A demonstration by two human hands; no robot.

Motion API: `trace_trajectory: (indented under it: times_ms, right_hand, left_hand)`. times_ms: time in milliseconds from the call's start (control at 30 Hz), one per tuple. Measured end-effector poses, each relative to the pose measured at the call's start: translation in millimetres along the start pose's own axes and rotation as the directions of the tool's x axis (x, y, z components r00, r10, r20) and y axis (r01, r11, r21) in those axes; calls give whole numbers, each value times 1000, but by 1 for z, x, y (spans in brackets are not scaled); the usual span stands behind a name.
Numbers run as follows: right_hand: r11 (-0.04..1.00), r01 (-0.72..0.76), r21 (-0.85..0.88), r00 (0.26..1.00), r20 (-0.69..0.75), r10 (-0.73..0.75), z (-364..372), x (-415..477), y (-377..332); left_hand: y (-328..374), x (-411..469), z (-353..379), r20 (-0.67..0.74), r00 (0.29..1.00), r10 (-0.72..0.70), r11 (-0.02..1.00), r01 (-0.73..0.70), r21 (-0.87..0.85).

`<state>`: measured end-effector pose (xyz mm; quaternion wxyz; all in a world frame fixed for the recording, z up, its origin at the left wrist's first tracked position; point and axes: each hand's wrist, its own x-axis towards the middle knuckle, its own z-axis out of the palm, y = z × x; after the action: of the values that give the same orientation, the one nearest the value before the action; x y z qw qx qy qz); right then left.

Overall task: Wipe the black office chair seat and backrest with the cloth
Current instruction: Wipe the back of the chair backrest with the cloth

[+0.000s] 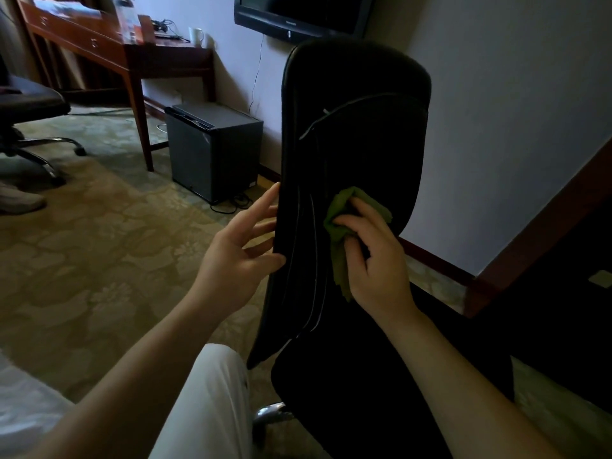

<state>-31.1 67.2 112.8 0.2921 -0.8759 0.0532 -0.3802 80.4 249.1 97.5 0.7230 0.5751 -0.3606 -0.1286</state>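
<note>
Past the white-trousered knee [205, 402], the right hand [374, 260] grips the bunched cloth [344, 220], pressed low on the backrest [357, 127]; the left hand [238, 253], fingers straight, steadies its edge. Backrest wiping seems underway; next likely needs strokes upward, then the seat [347, 392]

My left hand [236, 260] and my right hand [377, 263] are both bare, with long, slim fingers [265, 201]. The room is dim, so I cannot make out detail on the nails. My left forearm [132, 376] and right forearm [463, 369] are bare as well, uncovered all the way down to the bottom edge of the view, smooth and slender. Lower down, one trouser leg [205, 409] shows: white or very pale fabric, plain and smooth, with soft folds along its length. A tiny dark mark [246, 383] sits near its right edge; I cannot tell whether it is a button or a spot.
</note>
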Motion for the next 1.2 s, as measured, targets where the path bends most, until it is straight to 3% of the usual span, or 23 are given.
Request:
trace_trajectory:
  times_ms: [133, 500, 767, 1067, 1200]
  right_hand:
    - [1000, 10, 5, 998, -55, -10, 2, 8, -11]
    - [1000, -21, -7, 999, 33, 21, -11, 2, -1]
    - [1000, 11, 3, 1000, -2, -11, -3, 11, -13]
    - [982, -120, 145, 991, -37, 127, -9, 11, 10]
    - [990, -64, 125, 992, -96, 77, -4, 26, -8]
  left_hand:
    - [0, -1, 1, -19, 1000, -4, 1000, 4, -28]
    - [6, 3, 14, -166, 986, 12, 999, -6, 35]
    - [5, -1, 18, -136, 991, 2, 997, 10, 82]
    - [4, -1, 14, -82, 996, -29, 985, 43, 169]
    - [0, -1, 11, -73, 995, -63, 978, 76, 197]
